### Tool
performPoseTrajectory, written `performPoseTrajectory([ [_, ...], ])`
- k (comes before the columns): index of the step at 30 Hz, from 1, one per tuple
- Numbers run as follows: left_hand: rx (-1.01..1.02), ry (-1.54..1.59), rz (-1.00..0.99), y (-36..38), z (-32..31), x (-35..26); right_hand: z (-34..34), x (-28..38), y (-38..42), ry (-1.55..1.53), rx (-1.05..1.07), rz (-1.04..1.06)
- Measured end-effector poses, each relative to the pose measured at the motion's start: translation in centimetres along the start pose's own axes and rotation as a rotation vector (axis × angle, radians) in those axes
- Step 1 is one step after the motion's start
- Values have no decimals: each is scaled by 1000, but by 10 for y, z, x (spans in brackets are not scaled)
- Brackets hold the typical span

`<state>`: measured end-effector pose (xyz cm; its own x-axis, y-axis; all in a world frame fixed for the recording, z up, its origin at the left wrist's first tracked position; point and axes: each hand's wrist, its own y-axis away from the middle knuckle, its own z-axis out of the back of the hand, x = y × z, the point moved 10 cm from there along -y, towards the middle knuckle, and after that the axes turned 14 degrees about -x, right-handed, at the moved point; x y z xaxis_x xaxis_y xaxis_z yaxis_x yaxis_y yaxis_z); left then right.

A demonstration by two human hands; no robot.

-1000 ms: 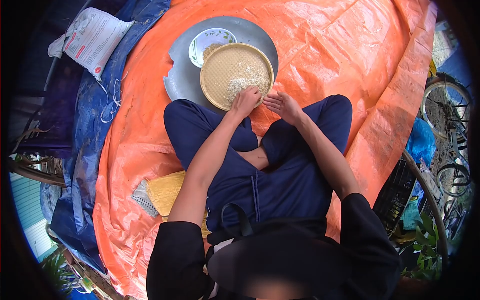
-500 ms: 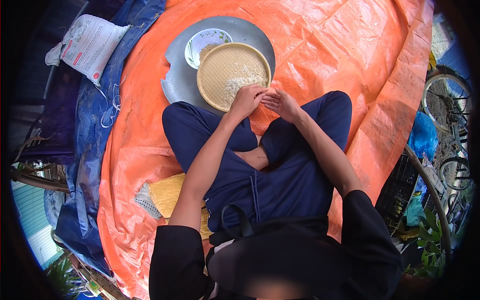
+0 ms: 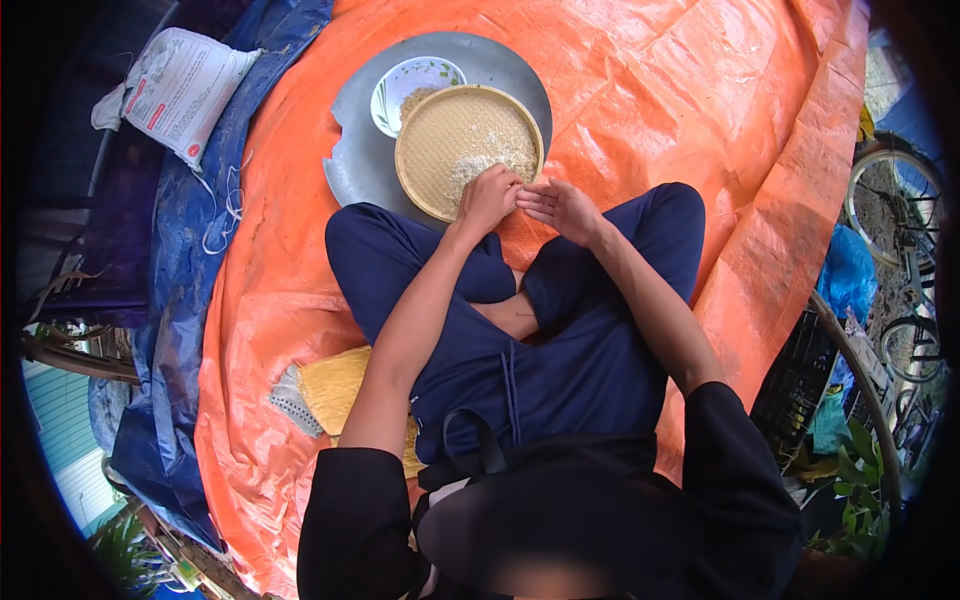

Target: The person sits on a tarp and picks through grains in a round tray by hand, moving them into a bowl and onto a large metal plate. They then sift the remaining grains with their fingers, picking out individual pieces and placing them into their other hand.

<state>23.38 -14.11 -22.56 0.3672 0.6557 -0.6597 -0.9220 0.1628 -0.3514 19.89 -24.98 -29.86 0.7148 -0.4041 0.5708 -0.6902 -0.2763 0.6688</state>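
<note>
A round woven bamboo tray (image 3: 430, 150) with pale rice-like grains (image 3: 490, 155) spread over its right and near side lies in front of my crossed legs. My left hand (image 3: 488, 198) is over its near edge, fingers bent and drawn together; what they pinch, if anything, is hidden. Just to its right, my right hand (image 3: 562, 212) is held palm turned inward, with fingers stretched out. Its fingertips meet those of the left hand beside the tray's rim. Behind the tray, a white bowl (image 3: 440, 72) with a green leaf pattern holds brownish grains, partly covered by the tray.
Bowl and tray rest on a large grey metal platter (image 3: 350, 170) with a broken left edge. Beneath it spreads an orange tarp (image 3: 640, 100). A white printed sack (image 3: 185, 95) lies on a blue tarp (image 3: 180, 260) at left. A bicycle (image 3: 890, 200) and black crate (image 3: 795, 370) stand at right.
My left fingers have shifted slightly and bent more at the tray's edge. My right hand has moved a little left, its fingers still stretched out. The tray and bowl stay put.
</note>
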Motion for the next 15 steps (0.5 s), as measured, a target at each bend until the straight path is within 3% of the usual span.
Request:
performPoseTrajectory([
  [6, -132, 231, 186, -19, 35, -2, -23, -3, 8, -17, 130, -55],
  [12, -410, 233, 419, -21, 86, 66, -68, 12, -16, 29, 237, 56],
  [15, -428, 200, 490, -10, 92, 83, -85, 7, -32, 15, 230, 50],
])
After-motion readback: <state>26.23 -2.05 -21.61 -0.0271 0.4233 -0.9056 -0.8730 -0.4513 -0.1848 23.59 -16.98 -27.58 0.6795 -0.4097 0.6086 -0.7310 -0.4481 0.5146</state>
